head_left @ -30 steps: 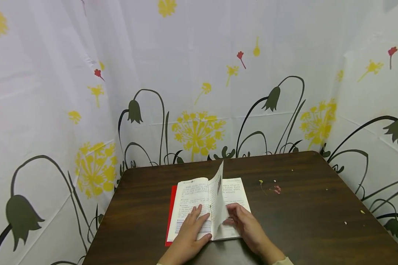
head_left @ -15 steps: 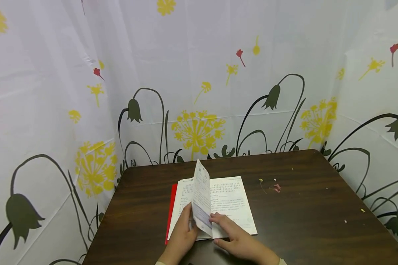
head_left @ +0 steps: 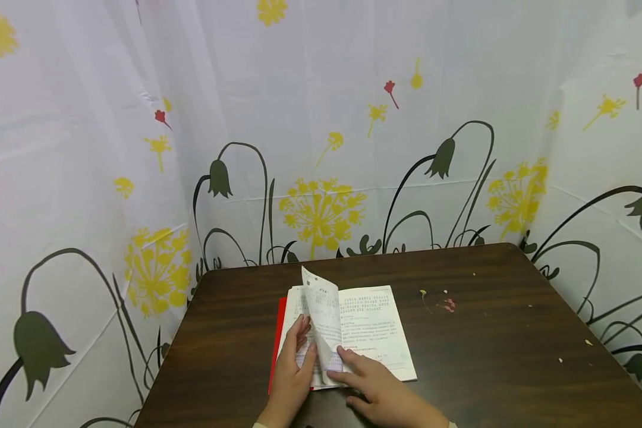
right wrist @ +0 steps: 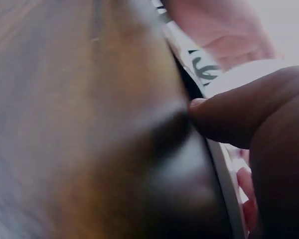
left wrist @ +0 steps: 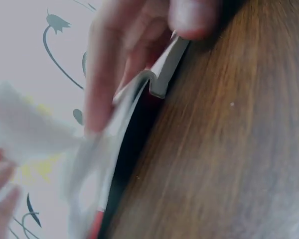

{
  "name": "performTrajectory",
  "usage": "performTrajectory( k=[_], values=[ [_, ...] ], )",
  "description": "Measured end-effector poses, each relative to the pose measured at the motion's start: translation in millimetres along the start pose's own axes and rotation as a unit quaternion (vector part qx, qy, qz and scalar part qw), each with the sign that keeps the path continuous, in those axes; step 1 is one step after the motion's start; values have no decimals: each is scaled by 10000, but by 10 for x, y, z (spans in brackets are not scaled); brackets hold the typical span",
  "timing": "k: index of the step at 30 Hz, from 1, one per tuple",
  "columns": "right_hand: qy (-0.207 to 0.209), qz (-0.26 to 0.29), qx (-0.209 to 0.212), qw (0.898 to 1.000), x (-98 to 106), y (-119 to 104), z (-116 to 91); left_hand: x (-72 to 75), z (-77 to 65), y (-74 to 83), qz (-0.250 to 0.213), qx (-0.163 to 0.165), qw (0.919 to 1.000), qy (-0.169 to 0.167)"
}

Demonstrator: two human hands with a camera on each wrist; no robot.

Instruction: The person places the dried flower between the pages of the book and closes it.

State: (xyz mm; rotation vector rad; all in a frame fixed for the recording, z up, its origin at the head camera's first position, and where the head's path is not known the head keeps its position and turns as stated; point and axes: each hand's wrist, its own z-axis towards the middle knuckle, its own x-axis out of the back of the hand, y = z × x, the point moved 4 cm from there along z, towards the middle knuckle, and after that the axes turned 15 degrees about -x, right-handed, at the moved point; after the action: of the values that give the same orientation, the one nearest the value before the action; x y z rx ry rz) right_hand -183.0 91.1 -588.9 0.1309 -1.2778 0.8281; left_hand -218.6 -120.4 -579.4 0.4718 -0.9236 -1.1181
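A: Start at the bottom edge. What do the hands do?

B: The right hand (head_left: 382,392) comes in from the lower right, its fingers (head_left: 349,356) spread, two of them touching the foot of a raised leaf (head_left: 323,309). The left hand (head_left: 291,368) is at lower centre, along the leaf's left edge, thumb held apart from the other fingers. Whether it pinches the paper I can't tell; its wrist view is blurred.

A: And a second ago?

B: The left hand lay flat on the left page then, and the right one was at the leaf's other side. The leaf stood right of the spine. Now it leans over to the left, its top lower in the frame than half a second ago.

A: Where's the book itself?

B: The book (head_left: 374,327) lies open at the lower middle, a strip of red cover (head_left: 278,345) showing along its left side.

A: Anything in the way?

B: The leaf and the left hand hide much of the left page; the right hand covers part of the near edge.

A: Beyond that?

B: On the dark wooden counter (head_left: 230,333), right of the book, lie a pinkish scrap (head_left: 449,305) and a thin yellow-tipped sprig (head_left: 424,300). Behind everything hangs a white curtain (head_left: 321,77) printed with flowers.
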Motion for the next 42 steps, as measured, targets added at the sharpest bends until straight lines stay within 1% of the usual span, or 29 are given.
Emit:
performTrajectory(
  k=[1, 2, 3, 4, 6, 7, 8, 9, 10, 11, 12, 13, 14, 15, 16, 17, 18, 20, 21, 23, 25, 28, 30, 32, 33, 36, 38, 39, 42],
  values=[
    [62, -198, 99, 9997, -6, -14, -3, 30, 4, 23, 156, -198, 9994, 225],
    [114, -344, 148, 9992, -14, -23, -4, 61, 8, 47, 360, -515, 9969, 475],
    [56, -431, 104, 9990, -17, -29, -9, 96, 13, 76, 525, -853, 9923, 723],
    [-4, -471, 46, 9989, -24, -31, -12, 129, 19, 107, 719, -1212, 9855, 946],
    [-115, -414, -95, 9990, -38, -23, -17, 174, 22, 170, 1062, -1964, 9658, 1321],
    [-155, -356, -130, 9992, -39, -19, -17, 183, 19, 195, 1146, -2281, 9565, 1416],
    [-179, -297, -160, 9993, -37, -15, -17, 179, 15, 210, 1161, -2451, 9527, 1369],
    [-214, -243, -164, 9993, -36, -14, -18, 163, 12, 216, 1154, -2490, 9541, 1197],
    [-200, -216, -116, 9995, -33, -15, -19, 135, 6, 213, 1110, -2427, 9594, 909],
    [-191, -201, -72, 9996, -31, -15, -21, 95, -2, 199, 1014, -2241, 9680, 504],
    [-141, -207, -1, 9997, -26, -16, -22, 48, -14, 175, 903, -1979, 9761, 31],
    [-73, -228, 101, 9997, -21, -21, -21, -6, -29, 148, 727, -1668, 9821, -484],
    [-11, -237, 168, 9996, -13, -24, -20, -59, -45, 120, 597, -1357, 9841, -981],
    [45, -227, 225, 9995, -4, -26, -17, -106, -59, 92, 482, -1070, 9832, -1398],
    [98, -218, 262, 9994, 2, -23, -13, -144, -71, 69, 394, -869, 9807, -1706],
    [86, -186, 237, 9995, 9, -19, -9, -173, -79, 50, 359, -723, 9778, -1936],
    [73, -138, 215, 9996, 18, -14, -5, -193, -82, 37, 337, -650, 9752, -2088],
    [-96, 24, 87, 9999, 32, 0, -1, -207, -79, 28, 440, -661, 9717, -2224],
    [-209, 125, 20, 9997, 36, 8, -1, -203, -79, 21, 510, -630, 9715, -2226],
    [-405, 279, -105, 9987, 42, 21, -11, -188, -81, 18, 692, -684, 9708, -2193],
    [-508, 439, -176, 9976, 45, 31, -25, -174, -86, 14, 774, -718, 9712, -2138],
    [-515, 742, -258, 9956, 41, 50, -39, -154, -100, 4, 852, -664, 9722, -2076],
    [-504, 1059, -369, 9924, 52, 68, -31, -142, -106, 2, 870, -647, 9729, -2041],
    [-417, 1374, -557, 9881, 91, 88, -15, -133, -113, 4, 851, -657, 9736, -2015],
    [-424, 1633, -692, 9832, 133, 95, -2, -133, -116, 6, 845, -676, 9734, -2019],
    [-302, 2167, -1021, 9704, 357, 92, 55, -144, -119, 10, 765, -766, 9733, -2026],
    [-105, 2358, -1045, 9661, 582, 60, 118, -157, -119, 9, 746, -835, 9721, -2060],
    [0, 2376, -1025, 9659, 708, 39, 153, -160, -117, 9, 773, -888, 9713, -2066],
    [541, 2000, -1068, 9724, 1081, 15, 263, -154, -114, -1, 851, -944, 9705, -2050]
  ],
)
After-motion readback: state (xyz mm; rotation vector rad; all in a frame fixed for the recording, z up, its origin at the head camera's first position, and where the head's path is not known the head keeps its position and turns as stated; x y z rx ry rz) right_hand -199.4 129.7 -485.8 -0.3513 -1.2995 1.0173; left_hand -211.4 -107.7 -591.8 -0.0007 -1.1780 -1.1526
